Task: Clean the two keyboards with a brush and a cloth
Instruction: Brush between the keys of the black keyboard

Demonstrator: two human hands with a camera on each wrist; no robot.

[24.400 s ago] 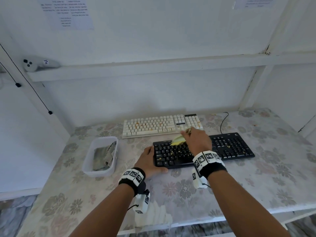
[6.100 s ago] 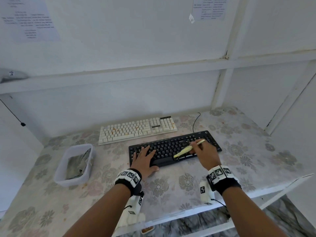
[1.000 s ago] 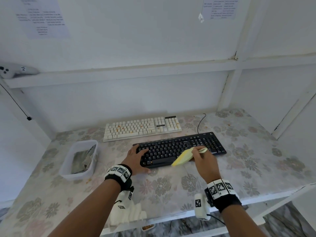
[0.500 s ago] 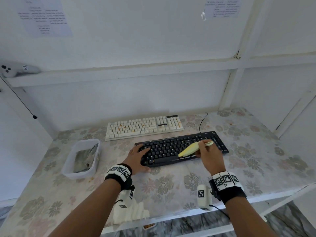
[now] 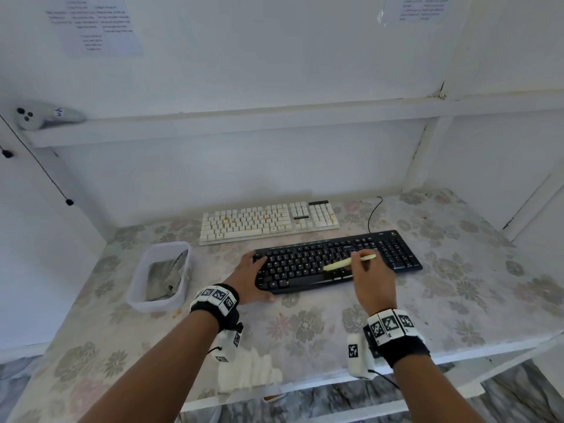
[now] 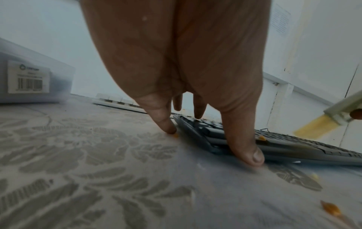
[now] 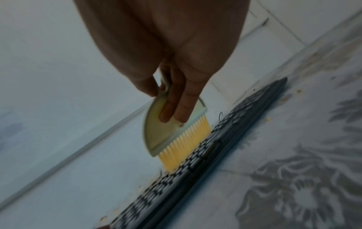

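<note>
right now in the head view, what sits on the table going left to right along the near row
tub → left hand → black keyboard, with the right hand holding the brush over it

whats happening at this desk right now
A person is brushing crumbs off the black keyboard. Their right hand grips a small brush with yellow bristles over the keys, while the left hand rests on the keyboard's left end. The white keyboard behind has orange specks on it, and a cloth sits in a plastic tub.
</note>
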